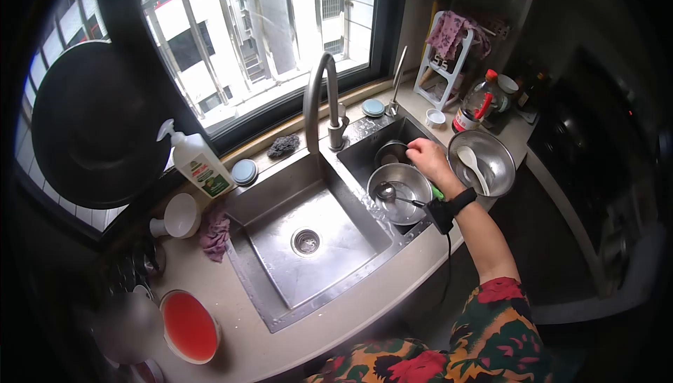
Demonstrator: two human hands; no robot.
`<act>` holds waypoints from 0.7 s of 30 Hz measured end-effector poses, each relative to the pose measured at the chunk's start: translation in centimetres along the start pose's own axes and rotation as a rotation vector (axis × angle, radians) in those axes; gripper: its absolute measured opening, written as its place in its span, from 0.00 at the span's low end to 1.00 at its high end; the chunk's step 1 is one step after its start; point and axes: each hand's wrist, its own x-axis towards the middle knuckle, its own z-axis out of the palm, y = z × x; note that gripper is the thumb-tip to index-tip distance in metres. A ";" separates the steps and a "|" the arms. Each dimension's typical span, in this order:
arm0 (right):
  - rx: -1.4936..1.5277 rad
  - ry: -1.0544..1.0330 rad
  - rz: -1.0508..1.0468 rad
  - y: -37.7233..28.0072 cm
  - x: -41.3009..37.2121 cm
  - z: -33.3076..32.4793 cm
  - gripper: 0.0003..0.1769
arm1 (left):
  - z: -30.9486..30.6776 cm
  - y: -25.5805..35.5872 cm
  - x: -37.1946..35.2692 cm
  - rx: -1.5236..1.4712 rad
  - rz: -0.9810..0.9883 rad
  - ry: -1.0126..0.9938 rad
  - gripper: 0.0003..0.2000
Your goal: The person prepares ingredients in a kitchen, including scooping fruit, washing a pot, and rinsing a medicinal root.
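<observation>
My right hand [427, 158] reaches over the small sink basin [356, 155], its fingers closed at the rim of a dark round bowl [390, 153]. Most of that bowl's near side is hidden by a metal pot [399, 204] in front of it. A metal ladle [385, 190] rests inside the pot, its handle pointing toward my wrist. Something green shows beside the pot, partly behind my wrist. To the right of my hand stands a metal bowl [501, 162] holding a white spoon [473, 165]. My left hand is out of view.
The large sink basin [308, 207] and faucet [324, 95] lie left of my hand. A white pump bottle [198, 162], a purple cloth [215, 236], a scouring pad [283, 146] and a red-lined bowl [189, 327] sit around it. A red-capped bottle [480, 102] stands at the back right.
</observation>
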 end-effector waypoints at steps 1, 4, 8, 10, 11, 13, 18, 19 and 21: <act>-0.016 -0.073 -0.009 0.6 0.2 0.0 0.15 | 2.2 4.2 -0.8 -0.087 -0.077 -0.194 0.10; -0.085 -0.275 -0.002 2.3 0.8 -1.1 0.16 | 9.0 10.6 -2.4 -0.338 -0.014 -0.804 0.13; -0.126 -0.259 -0.048 6.4 3.7 -3.2 0.19 | 16.9 18.7 -4.8 -0.383 -0.018 -1.182 0.17; -0.082 -0.216 -0.015 6.1 3.4 -5.5 0.18 | 20.0 22.0 -6.3 -0.458 0.072 -1.294 0.18; -0.090 -0.186 0.000 6.3 3.7 -6.6 0.18 | 21.7 23.6 -7.4 -0.534 0.102 -1.330 0.18; -0.121 -0.175 -0.030 7.4 4.4 -8.4 0.19 | 24.8 26.3 -9.1 -0.616 0.092 -1.355 0.18; -0.207 -0.279 -0.001 8.3 8.9 -11.5 0.20 | 31.3 32.9 -14.2 -0.858 -0.237 -1.581 0.18; -0.248 -0.307 -0.011 9.2 10.3 -11.7 0.20 | 32.6 34.7 -14.8 -0.917 -0.357 -1.628 0.18; -0.236 -0.315 -0.038 11.9 12.9 -10.1 0.21 | 36.5 36.6 -16.5 -1.035 -0.580 -1.619 0.18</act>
